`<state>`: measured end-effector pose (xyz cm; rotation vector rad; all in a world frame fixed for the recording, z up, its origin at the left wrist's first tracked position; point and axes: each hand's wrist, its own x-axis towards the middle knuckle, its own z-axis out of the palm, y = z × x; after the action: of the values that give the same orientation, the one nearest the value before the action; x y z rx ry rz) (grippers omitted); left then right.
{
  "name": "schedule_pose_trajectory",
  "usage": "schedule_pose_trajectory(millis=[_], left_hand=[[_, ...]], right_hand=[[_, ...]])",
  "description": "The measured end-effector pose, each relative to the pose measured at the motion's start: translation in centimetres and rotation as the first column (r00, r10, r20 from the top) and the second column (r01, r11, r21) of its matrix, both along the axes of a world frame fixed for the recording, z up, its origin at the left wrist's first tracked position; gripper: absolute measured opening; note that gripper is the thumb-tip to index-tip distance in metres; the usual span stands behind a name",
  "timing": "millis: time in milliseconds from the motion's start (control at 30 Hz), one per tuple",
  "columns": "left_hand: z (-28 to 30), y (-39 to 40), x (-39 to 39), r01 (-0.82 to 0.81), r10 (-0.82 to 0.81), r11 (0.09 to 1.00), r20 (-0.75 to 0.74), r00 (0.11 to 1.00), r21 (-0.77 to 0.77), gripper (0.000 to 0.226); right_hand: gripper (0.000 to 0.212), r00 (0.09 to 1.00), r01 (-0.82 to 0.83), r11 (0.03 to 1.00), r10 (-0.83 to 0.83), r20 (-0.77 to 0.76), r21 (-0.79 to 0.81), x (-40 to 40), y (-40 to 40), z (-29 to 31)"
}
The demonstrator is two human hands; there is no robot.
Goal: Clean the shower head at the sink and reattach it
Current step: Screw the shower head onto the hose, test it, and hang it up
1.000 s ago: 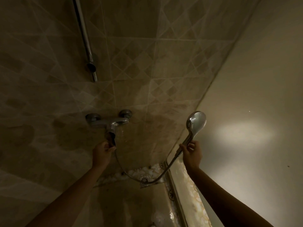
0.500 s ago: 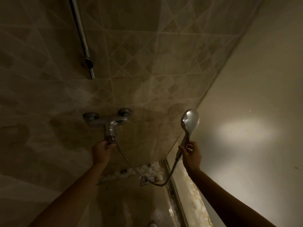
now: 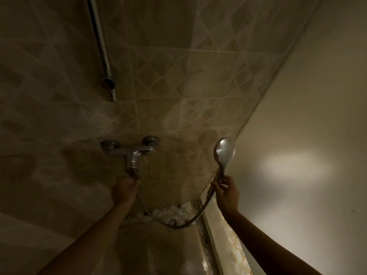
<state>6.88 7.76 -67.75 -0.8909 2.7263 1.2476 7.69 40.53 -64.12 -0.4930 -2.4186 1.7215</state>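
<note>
A chrome shower head (image 3: 224, 151) points upward, its handle held in my right hand (image 3: 226, 192). A metal hose (image 3: 178, 225) hangs in a loop from the handle down and back up to my left hand (image 3: 124, 190). That hand is closed around the hose's end fitting right under the outlet of the chrome wall mixer (image 3: 131, 153). The room is dim, and I cannot tell whether the fitting is joined to the outlet.
A chrome riser rail (image 3: 100, 42) with a dark holder (image 3: 109, 83) runs up the tiled wall above the mixer. A plain wall (image 3: 297, 135) stands to the right. Below are a floor drain (image 3: 171, 221) and a patterned floor strip.
The view has tilted a little. My left hand has dropped slightly below the mixer outlet. The shower head and my right hand have shifted slightly left.
</note>
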Motion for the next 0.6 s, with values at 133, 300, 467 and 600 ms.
schedule_pose_trajectory(millis=[133,300,467,600], left_hand=[[1.0,3.6,0.4,0.166,-0.205,0.970,0.232,0.951,0.178,0.027],[4.3,10.1,-0.4,0.417,-0.465,0.814,0.024,0.885,0.404,0.015],[7.3,14.4,-1.0,0.540,-0.531,0.712,-0.158,0.832,0.449,0.016],[8.8,15.3,-1.4,0.642,-0.591,0.630,-0.267,0.761,0.437,0.017]], right_hand=[[0.033,1.000,-0.007,1.000,0.007,-0.004,0.006,-0.1,-0.9,0.7],[0.034,0.997,-0.053,0.998,0.056,-0.059,0.041,-0.3,-2.3,2.5],[0.038,0.984,-0.137,0.988,0.144,-0.106,0.069,-0.5,-3.0,4.2],[0.038,0.965,-0.217,0.976,0.215,-0.150,0.007,-0.8,-3.5,6.3]])
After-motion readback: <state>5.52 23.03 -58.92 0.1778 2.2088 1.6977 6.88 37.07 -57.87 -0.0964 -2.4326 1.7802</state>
